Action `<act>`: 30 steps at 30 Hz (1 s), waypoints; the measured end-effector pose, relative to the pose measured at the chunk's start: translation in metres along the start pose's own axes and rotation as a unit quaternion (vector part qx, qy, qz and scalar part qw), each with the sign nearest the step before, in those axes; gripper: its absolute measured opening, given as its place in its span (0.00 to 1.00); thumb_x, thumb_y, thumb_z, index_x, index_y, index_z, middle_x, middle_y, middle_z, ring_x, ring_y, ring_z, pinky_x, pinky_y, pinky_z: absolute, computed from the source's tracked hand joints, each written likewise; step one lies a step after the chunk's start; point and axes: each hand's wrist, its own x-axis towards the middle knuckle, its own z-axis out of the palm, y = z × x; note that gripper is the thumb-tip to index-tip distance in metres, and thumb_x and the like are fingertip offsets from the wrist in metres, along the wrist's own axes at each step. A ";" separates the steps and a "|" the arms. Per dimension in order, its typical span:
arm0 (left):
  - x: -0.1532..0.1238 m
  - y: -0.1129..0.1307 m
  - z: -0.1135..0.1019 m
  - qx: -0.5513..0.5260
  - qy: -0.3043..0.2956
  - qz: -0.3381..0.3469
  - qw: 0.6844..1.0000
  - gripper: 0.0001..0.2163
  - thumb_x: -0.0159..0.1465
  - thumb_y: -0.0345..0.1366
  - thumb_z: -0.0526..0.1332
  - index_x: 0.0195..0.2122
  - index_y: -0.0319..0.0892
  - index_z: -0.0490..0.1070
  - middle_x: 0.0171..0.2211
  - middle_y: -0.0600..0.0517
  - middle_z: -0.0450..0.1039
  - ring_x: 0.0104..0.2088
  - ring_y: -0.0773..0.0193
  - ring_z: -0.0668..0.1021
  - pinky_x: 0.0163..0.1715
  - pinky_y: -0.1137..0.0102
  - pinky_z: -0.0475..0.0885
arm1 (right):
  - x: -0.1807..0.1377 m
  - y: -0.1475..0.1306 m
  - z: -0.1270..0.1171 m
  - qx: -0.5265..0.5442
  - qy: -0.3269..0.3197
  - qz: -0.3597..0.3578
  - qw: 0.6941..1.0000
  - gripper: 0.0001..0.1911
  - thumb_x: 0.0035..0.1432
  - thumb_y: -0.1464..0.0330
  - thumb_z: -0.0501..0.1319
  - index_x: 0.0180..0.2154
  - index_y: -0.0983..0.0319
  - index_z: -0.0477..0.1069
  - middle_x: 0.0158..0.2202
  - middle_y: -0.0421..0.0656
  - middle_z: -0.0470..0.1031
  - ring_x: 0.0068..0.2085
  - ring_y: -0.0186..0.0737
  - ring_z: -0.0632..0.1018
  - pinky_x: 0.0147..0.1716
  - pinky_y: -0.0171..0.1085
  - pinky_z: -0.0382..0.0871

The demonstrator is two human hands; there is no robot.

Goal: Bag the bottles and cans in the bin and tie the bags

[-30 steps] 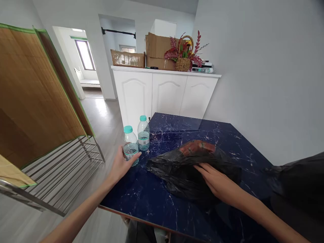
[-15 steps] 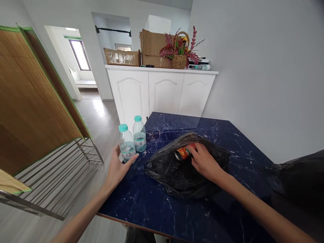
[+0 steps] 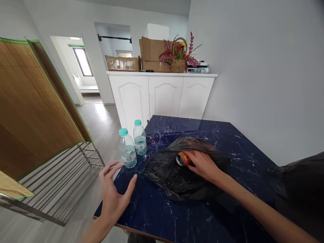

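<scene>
My right hand [image 3: 204, 165] is wrapped round an orange drink can [image 3: 182, 159], whose silver end faces left. Hand and can are at the mouth of a black plastic bag [image 3: 164, 179] lying on the table, with bag film covering part of the fingers. My left hand [image 3: 115, 192] holds nothing, its fingers and thumb spread apart over the table's left edge. Just beyond it a clear water bottle [image 3: 128, 152] with a turquoise cap stands upright, partly filled. A second such bottle [image 3: 140, 140] stands right behind it.
The dark blue marbled table [image 3: 157, 216] reaches to a white cabinet [image 3: 164, 94]. On the cabinet are cardboard boxes [image 3: 123, 63] and a flower basket [image 3: 178, 65]. A metal rack [image 3: 73, 182] with a bamboo mat [image 3: 37, 101] stands left. Another black bag [image 3: 301, 185] is at right.
My left hand has let go of the nearer bottle and drawn back toward me. My right hand still holds the can, and the bag's upper edge has sunk over it.
</scene>
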 end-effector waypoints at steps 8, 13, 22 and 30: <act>-0.002 0.055 0.026 -0.192 -0.267 0.003 0.945 0.15 0.73 0.38 0.64 0.58 0.52 0.67 0.54 0.46 0.76 0.56 0.53 0.79 0.56 0.57 0.77 | -0.046 -0.027 -0.044 0.429 0.035 0.119 0.895 0.34 0.60 0.49 0.72 0.63 0.54 0.71 0.65 0.50 0.73 0.65 0.57 0.75 0.65 0.54 0.72; -0.007 0.085 0.049 -0.243 -0.342 -0.089 0.903 0.38 0.63 0.50 0.74 0.70 0.51 0.59 0.65 0.41 0.72 0.65 0.45 0.75 0.65 0.49 0.72 | -0.054 -0.057 -0.046 0.529 0.020 0.097 0.843 0.35 0.59 0.50 0.74 0.63 0.55 0.73 0.69 0.48 0.67 0.68 0.52 0.72 0.68 0.48 0.69; -0.033 0.052 0.014 -0.185 -0.239 -0.143 0.942 0.30 0.64 0.50 0.72 0.65 0.50 0.68 0.61 0.44 0.78 0.61 0.43 0.80 0.63 0.48 0.74 | -0.066 -0.054 -0.041 0.374 -0.071 0.011 0.925 0.24 0.75 0.53 0.58 0.67 0.51 0.69 0.70 0.47 0.68 0.71 0.51 0.69 0.72 0.55 0.61; -0.014 -0.031 -0.026 -0.098 -0.128 -0.265 0.951 0.29 0.61 0.57 0.72 0.56 0.47 0.71 0.56 0.44 0.81 0.56 0.43 0.82 0.60 0.47 0.76 | -0.070 0.000 0.008 0.049 -0.024 0.019 0.998 0.24 0.75 0.69 0.46 0.63 0.59 0.74 0.60 0.54 0.79 0.62 0.59 0.79 0.62 0.59 0.74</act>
